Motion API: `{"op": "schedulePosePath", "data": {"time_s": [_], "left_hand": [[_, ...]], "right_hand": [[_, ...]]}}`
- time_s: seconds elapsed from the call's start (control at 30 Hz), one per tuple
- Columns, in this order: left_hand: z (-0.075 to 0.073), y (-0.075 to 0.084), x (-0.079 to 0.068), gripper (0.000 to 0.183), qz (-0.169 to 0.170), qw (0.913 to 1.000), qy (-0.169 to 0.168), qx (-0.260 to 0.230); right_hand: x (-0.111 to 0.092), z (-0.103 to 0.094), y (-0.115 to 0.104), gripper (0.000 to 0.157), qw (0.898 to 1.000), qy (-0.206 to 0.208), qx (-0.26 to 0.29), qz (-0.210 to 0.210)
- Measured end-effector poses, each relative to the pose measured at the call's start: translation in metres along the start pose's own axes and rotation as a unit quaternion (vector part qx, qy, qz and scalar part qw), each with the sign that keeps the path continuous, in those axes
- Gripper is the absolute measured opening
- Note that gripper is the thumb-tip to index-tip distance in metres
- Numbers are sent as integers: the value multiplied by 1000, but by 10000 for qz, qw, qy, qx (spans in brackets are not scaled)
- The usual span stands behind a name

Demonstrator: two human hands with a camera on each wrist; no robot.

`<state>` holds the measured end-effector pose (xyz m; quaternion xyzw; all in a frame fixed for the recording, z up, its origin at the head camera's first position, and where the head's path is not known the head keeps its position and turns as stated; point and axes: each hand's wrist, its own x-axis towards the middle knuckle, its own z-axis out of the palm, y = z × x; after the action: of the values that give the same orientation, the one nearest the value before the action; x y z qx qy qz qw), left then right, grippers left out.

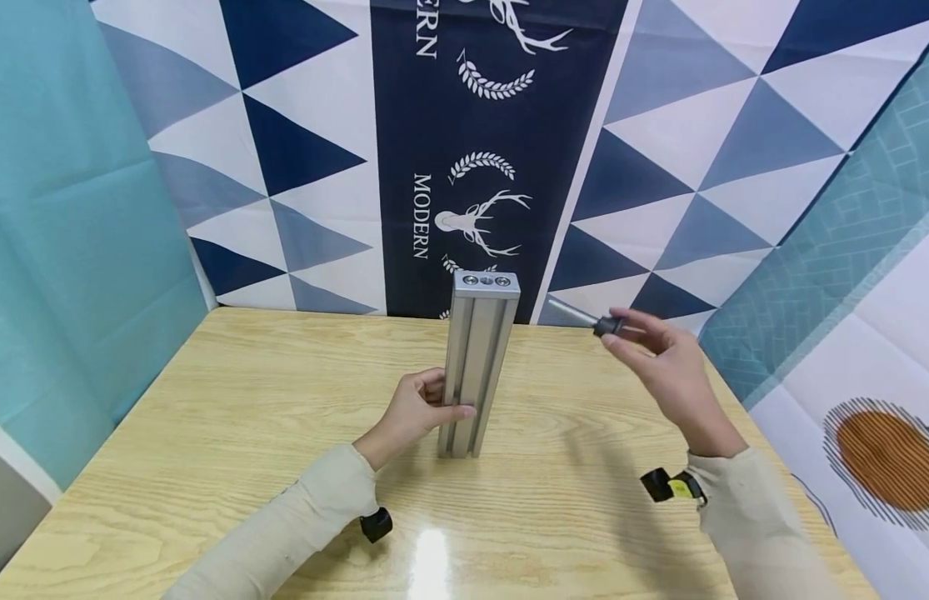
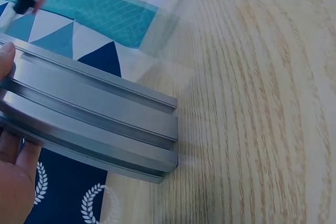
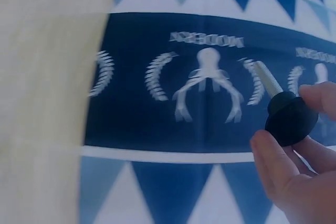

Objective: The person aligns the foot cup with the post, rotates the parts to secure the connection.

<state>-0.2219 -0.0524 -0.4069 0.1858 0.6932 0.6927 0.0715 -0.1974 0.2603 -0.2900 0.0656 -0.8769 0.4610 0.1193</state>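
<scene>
An aluminium extrusion profile (image 1: 475, 350) stands upright on the wooden table, with grooves running down its sides. Its top end (image 1: 486, 291) faces up and has round holes in a row. My left hand (image 1: 413, 410) grips the profile low down, thumb across the front and fingers behind. In the left wrist view the lower end of the profile (image 2: 105, 114) meets the tabletop. Off to the right, my right hand (image 1: 670, 371) pinches a levelling foot (image 3: 290, 119) by its black base. The threaded stud (image 3: 268, 78) points away from the fingers, up and left, apart from the profile.
The light wood table (image 1: 284, 375) spreads around the profile. A patterned cloth (image 1: 314, 167) with triangles and deer heads hangs right behind it. A teal cloth (image 1: 52, 208) borders the left side, and another printed cloth (image 1: 846, 358) borders the right.
</scene>
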Motion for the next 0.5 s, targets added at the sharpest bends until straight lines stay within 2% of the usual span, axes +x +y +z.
{"op": "schedulePosePath", "data": {"time_s": [0.23,0.5], "left_hand": [[-1,-5,1,44,49,9999,-83,-32],[-3,-8,-1,50,150,9997,-186,93]], "right_hand": [[8,-14,-35,46,9987,158,250,-425],[15,-16,-64,42,9889,-48,1155,-933]]}}
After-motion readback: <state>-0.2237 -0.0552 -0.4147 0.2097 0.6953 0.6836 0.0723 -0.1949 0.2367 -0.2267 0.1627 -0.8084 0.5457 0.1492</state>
